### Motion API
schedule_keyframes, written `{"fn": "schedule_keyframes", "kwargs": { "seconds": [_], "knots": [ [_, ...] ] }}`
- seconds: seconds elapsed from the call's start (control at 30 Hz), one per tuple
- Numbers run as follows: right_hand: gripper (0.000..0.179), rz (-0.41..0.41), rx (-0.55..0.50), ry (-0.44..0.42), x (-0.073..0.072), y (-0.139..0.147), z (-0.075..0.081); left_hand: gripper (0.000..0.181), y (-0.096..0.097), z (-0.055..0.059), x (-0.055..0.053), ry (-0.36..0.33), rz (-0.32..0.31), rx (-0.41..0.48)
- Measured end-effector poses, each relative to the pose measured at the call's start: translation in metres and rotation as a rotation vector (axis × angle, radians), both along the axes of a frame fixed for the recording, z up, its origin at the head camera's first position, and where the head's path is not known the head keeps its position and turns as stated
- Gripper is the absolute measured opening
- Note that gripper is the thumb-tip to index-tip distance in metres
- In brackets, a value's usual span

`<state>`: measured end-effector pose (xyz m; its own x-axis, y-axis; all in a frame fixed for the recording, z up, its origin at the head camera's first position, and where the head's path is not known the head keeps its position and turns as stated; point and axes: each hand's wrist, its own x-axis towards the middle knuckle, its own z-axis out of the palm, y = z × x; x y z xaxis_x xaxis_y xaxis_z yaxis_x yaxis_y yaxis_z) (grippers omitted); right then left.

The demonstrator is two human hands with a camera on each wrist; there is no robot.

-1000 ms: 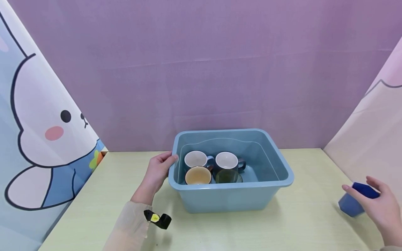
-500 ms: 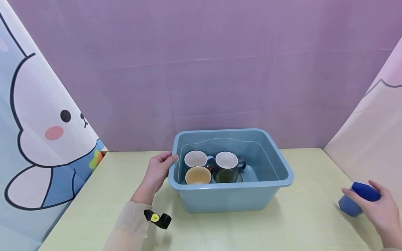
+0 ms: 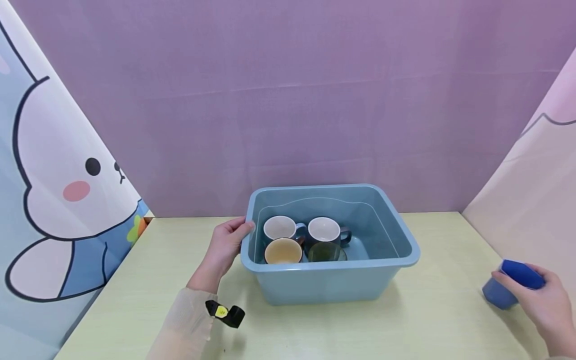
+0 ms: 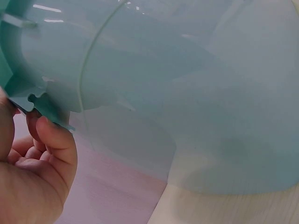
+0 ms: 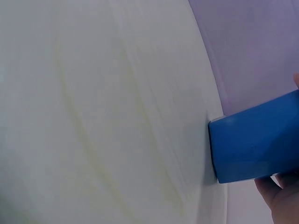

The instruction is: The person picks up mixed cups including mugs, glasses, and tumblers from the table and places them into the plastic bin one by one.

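At the left end of the blue plastic tub, my left hand grips the rim, thumb over the top edge. In the left wrist view its curled fingers hold the underside of that rim. Inside the tub stand a white-lined mug, a dark mug with a white inside, a mug with a tan inside and a dark green glass cup. Far right, my right hand holds a blue faceted cup near its top, thumb and fingers on opposite sides. The right wrist view shows the cup's flat side.
The pale table lies beneath everything. A purple cloth hangs behind it, a cartoon-printed cloth on the left and a pale cloth on the right. A black wrist strap hangs by the left sleeve.
My right thumb and fingers have come in closer on the blue cup, and its top now shows brighter blue. My left hand and the tub have stayed in place.
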<state>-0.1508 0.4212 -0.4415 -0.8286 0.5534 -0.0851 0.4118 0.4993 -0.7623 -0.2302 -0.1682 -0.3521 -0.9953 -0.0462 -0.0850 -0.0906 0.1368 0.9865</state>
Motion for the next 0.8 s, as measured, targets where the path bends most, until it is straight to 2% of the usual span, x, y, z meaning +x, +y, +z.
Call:
{"fn": "schedule_keyframes", "kwargs": {
  "seconds": [0.37, 0.8],
  "knots": [
    [0.094, 0.068, 0.104, 0.087, -0.003, -0.002, 0.005, 0.039, 0.0, 0.0, -0.001, 0.005, -0.001, 0.002],
    [0.086, 0.146, 0.175, 0.174, -0.006, -0.014, 0.007, 0.039, 0.0, 0.0, -0.001, 0.006, -0.002, -0.015]
  ]
}}
